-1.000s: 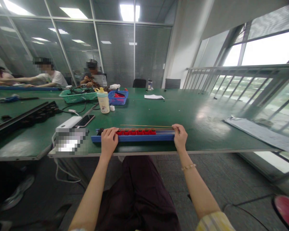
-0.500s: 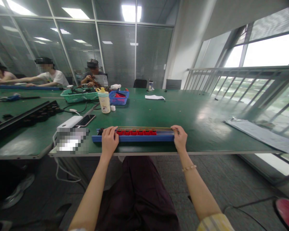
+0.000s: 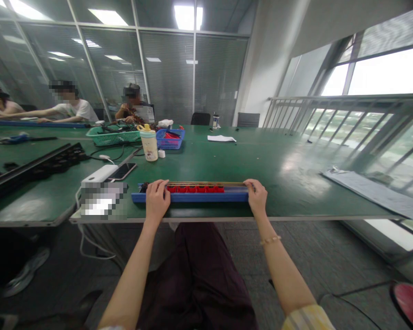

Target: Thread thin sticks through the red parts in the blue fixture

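A blue channel-shaped rail (image 3: pixel 206 197) lies lengthwise along the front edge of the green table, with a row of red blocks (image 3: pixel 192 189) seated inside it. Thin copper-coloured strips (image 3: pixel 206 183) stretch over the row from hand to hand. My left hand (image 3: pixel 157 197) is closed around the strips near the rail's left end, where a black part (image 3: pixel 144 188) shows. At the other end, my right hand (image 3: pixel 257 195) pinches the strips between thumb and fingers. My fingers hide the strip ends.
A cup (image 3: pixel 148 144), a blue basket (image 3: pixel 170 139) and a green basket (image 3: pixel 113 137) stand beyond the rail. A phone (image 3: pixel 123 171) and white power strip (image 3: pixel 99 175) lie to the left, a clipboard (image 3: pixel 375 190) to the right. Co-workers sit at the far left.
The strips have sunk slightly toward the red blocks and look straighter. Both hands keep nearly the same places at the rail's ends.
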Action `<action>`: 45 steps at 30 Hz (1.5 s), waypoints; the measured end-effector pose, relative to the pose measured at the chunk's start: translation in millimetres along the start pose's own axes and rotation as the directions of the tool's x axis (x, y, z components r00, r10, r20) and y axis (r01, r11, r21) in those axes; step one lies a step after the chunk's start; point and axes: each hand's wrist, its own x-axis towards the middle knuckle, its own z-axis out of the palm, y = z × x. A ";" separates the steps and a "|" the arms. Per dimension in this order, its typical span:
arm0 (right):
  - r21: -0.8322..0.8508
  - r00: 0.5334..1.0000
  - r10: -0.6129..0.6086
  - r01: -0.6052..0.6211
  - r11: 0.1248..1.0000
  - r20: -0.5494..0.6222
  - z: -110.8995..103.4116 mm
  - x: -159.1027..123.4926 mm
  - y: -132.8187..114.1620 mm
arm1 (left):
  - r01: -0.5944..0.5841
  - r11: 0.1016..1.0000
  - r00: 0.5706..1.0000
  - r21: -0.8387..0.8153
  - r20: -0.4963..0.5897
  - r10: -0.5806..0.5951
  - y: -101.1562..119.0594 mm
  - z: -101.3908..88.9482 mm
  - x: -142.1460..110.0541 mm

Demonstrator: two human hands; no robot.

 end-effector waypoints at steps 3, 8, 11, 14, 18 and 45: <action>-0.020 1.000 -0.005 0.005 1.000 0.003 0.8 -0.2 0.7 | -0.021 1.000 0.999 0.001 0.031 0.021 -0.6 -0.1 -0.1; -0.059 1.000 -0.025 0.025 0.998 0.000 3.1 -0.1 1.9 | -0.039 0.999 0.998 0.003 0.054 0.039 -1.3 -0.4 0.8; -0.095 1.000 -0.024 0.024 0.995 0.006 4.3 0.1 1.9 | -0.039 0.999 0.997 -0.005 0.063 0.039 -0.6 -0.8 1.3; -0.134 1.000 -0.002 0.004 0.991 0.016 4.7 0.3 1.1 | -0.040 0.999 0.997 -0.018 0.071 0.042 -0.1 -0.8 1.4; -0.155 1.000 0.013 -0.009 0.988 0.027 5.1 0.0 0.0 | -0.034 0.999 0.996 -0.029 0.082 0.036 -0.3 -0.4 1.5; -0.341 0.980 0.109 -0.162 0.926 -0.170 7.4 -4.2 -0.4 | -0.055 0.998 0.997 -0.015 0.057 0.056 -4.1 2.1 0.1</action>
